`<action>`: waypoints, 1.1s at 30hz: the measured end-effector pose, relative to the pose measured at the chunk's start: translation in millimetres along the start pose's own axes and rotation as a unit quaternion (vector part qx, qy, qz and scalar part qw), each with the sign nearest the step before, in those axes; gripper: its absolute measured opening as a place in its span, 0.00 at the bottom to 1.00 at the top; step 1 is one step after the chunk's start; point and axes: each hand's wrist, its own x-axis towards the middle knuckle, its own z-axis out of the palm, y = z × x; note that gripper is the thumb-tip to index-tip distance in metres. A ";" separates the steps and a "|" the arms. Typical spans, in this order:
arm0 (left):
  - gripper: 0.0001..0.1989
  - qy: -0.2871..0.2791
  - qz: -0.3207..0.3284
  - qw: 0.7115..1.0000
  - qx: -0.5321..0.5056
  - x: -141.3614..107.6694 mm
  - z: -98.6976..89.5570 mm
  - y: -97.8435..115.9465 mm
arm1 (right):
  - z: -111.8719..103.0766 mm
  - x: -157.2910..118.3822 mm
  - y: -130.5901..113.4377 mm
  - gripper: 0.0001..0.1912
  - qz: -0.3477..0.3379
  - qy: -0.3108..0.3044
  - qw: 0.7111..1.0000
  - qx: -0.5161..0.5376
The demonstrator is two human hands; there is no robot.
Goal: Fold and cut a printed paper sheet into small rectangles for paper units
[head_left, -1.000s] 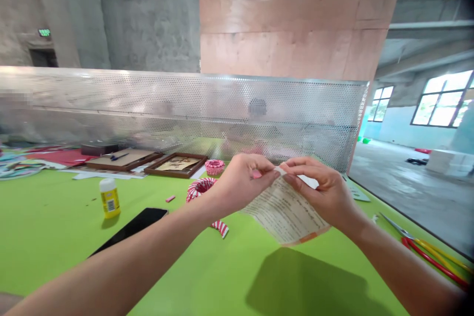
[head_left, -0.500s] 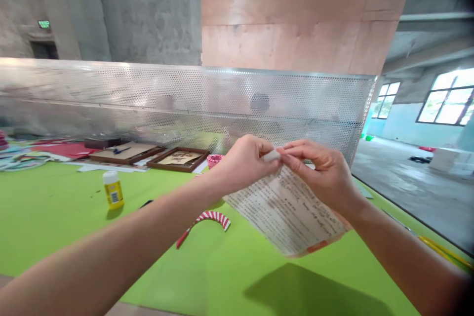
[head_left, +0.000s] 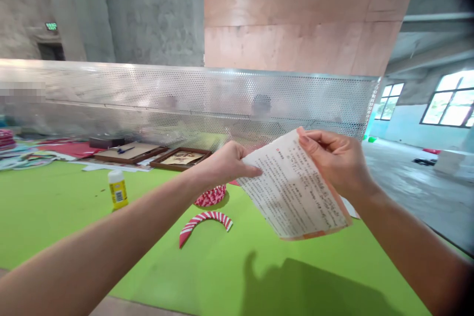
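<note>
over the green tabletop [head_left: 55,222], your right hand [head_left: 333,160] pinches the top corner of the printed paper sheet [head_left: 292,187] between thumb and fingers, while your left hand [head_left: 225,165] sits half-curled, its fingertips at the sheet's left edge. keep that pinch light so the paper doesn't crease. to the left stand a yellow glue bottle [head_left: 118,190] and a red-and-white paper strip [head_left: 203,222]; a perforated metal screen [head_left: 185,94] and a plywood board [head_left: 289,19] rise at the far side.

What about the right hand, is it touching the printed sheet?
Touching. The head view shows the right hand gripping the printed sheet along its upper right edge.
</note>
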 end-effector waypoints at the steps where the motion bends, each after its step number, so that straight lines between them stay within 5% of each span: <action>1: 0.07 0.006 -0.005 1.000 -0.017 -1.6 -0.9 -2.9 | -2.3 0.6 2.1 0.05 0.017 0.009 1.000 0.013; 12: 0.06 0.086 0.040 0.950 -0.298 -12.0 22.5 -35.2 | -12.2 -1.9 18.5 0.01 0.156 0.055 0.966 0.198; 21: 0.07 0.103 0.041 0.916 -0.387 -20.4 31.2 -18.2 | -19.0 -1.0 11.9 0.02 0.215 0.070 0.957 0.183; 27: 0.05 0.120 0.018 0.941 -0.315 -21.7 38.0 -28.0 | -17.6 -15.6 28.5 0.06 0.241 0.037 0.952 0.185; 30: 0.09 0.178 0.011 0.968 -0.173 -23.5 35.2 -30.9 | -15.4 -22.0 35.5 0.08 0.214 0.024 0.969 0.126; 33: 0.24 0.266 0.050 0.963 0.010 -26.0 26.4 -18.3 | -10.1 -25.5 31.2 0.08 0.134 0.010 0.990 0.036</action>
